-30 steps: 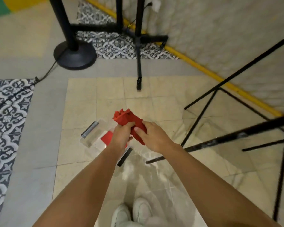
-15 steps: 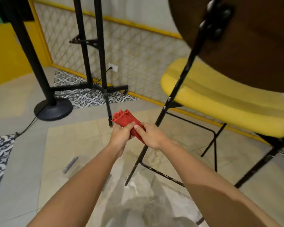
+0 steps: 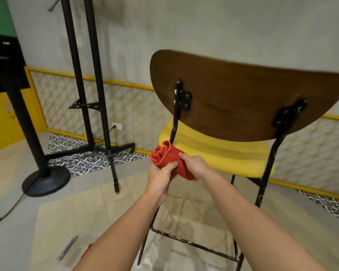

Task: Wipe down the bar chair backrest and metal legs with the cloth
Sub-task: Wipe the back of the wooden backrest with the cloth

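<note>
Backrest (image 3: 243, 98): now wholly in view, where only part showed before.
Cloth (image 3: 169, 161): bunched, gripped by 2 hands, left hand (image 3: 159, 178) and right hand (image 3: 196, 167).
Reach: Backrest lies above-right, long axis sideways; right hand seems nearer.

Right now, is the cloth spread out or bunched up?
Bunched up: the cloth is a rolled wad, gripped by the left hand and right hand.
</note>
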Demonstrator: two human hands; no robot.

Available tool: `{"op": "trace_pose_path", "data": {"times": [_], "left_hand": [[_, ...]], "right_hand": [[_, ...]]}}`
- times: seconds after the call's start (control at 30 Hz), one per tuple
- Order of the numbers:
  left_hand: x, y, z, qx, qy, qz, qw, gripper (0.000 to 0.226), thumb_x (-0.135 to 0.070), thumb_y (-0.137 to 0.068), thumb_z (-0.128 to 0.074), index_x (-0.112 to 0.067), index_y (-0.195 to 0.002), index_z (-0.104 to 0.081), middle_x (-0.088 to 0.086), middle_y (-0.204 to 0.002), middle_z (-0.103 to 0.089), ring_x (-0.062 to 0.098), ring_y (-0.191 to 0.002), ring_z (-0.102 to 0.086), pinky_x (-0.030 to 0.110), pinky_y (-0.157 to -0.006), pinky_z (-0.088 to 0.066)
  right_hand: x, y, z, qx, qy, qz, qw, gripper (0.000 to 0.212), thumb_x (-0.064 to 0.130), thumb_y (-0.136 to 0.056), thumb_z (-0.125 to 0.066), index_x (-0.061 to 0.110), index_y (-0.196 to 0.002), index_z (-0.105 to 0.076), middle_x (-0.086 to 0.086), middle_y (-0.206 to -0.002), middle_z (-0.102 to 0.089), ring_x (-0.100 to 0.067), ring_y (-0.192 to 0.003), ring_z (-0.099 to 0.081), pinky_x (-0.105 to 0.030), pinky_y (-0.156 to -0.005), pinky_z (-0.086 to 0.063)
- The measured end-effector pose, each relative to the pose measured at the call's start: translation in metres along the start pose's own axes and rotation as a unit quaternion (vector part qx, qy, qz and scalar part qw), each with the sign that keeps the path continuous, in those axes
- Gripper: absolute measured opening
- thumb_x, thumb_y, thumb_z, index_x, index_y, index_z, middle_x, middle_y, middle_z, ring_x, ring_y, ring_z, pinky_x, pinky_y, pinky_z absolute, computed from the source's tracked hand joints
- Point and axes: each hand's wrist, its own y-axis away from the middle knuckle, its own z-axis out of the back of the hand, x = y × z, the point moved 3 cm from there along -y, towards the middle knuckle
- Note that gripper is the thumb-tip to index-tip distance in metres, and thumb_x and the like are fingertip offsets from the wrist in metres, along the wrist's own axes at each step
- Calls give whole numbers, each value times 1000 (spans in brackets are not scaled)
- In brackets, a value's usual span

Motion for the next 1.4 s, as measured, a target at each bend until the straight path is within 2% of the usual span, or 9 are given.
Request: {"op": "trace_pose_path", "data": {"times": [0.13, 0.27, 0.47, 0.63, 0.77, 0.87, 0.97, 1.1, 1.4], "left_hand": [[-22, 1, -13, -2, -3, -33, 999, 31, 15, -85, -51, -14, -94, -56, 8, -87, -67, 9, -65, -68, 23, -62, -56], [-43, -3, -30, 11, -53, -74, 996, 37, 16, -83, -51, -17, -97, -57, 13, -100, -65, 29, -93, -64, 44, -87, -53], [-64, -11, -45, 48, -161, -145, 975, 35, 12, -78, -61, -15, -100, -64, 2, -91, -69, 17, -89, -66, 16, -71, -51], [-80, -11, -50, 67, -205, -166, 962, 39, 6, -68, -70, -21, -94, -63, 2, -92, -66, 15, -86, -61, 18, -74, -49], [-91, -18, -44, 92, -204, -145, 964, 63, 14, -70, -64, -10, -126, -51, 5, -120, -56, 8, -98, -55, 12, -80, -45], [-104, -24, -41, 124, -206, -135, 961, 65, 19, -68, -55, -14, -125, -52, 9, -132, -51, 13, -104, -53, 12, -73, -46], [-114, -29, -34, 142, -258, -126, 947, 66, 11, -56, -55, -28, -109, -61, 6, -136, -46, 23, -124, -43, 31, -91, -43], [-128, -40, -23, 92, -279, -136, 946, 65, 16, -74, -50, -33, -115, -58, -2, -134, -48, 16, -125, -39, 33, -91, -37], [-142, -67, -44, 39, -243, -146, 958, 52, -2, -88, -55, -21, -136, -44, 3, -134, -50, 13, -118, -47, 28, -89, -39]], "right_hand": [[1, -22, 8, -13, -136, -26, 990, 108, 72, -34, -69, 9, -120, -51, -9, -114, -63, -28, -97, -64, -38, -82, -54], [46, 45, 21, 88, -270, -88, 955, 36, 41, -89, -58, 8, -105, -55, -13, -102, -57, -28, -92, -58, -43, -87, -50], [78, 37, 30, 137, -429, -98, 887, 32, 34, -95, -52, 4, -92, -62, -14, -87, -62, -27, -81, -59, -40, -84, -46], [98, 42, 30, 132, -437, -79, 886, 19, 28, -93, -53, 10, -91, -58, -13, -85, -60, -28, -76, -57, -46, -83, -43], [110, 46, 26, 76, -405, 2, 911, 10, 13, -93, -50, 19, -99, -55, -8, -91, -61, -25, -78, -59, -39, -63, -46], [123, 49, 29, -2, -330, 140, 934, 27, 13, -96, -45, 21, -121, -46, -6, -102, -61, -23, -88, -62, -44, -76, -54], [137, 52, 45, -116, -175, 272, 939, 41, 21, -97, -44, 24, -137, -34, -6, -125, -52, -24, -107, -56, -44, -97, -46], [147, 58, 64, -192, 43, 394, 898, 48, 35, -97, -43, 22, -141, -29, -6, -127, -33, -27, -103, -54, -41, -91, -47], [146, 41, 67, -385, 460, 511, 615, 58, 16, -80, -70, 15, -134, -48, -15, -114, -55, -30, -86, -56, -39, -64, -45]]}}
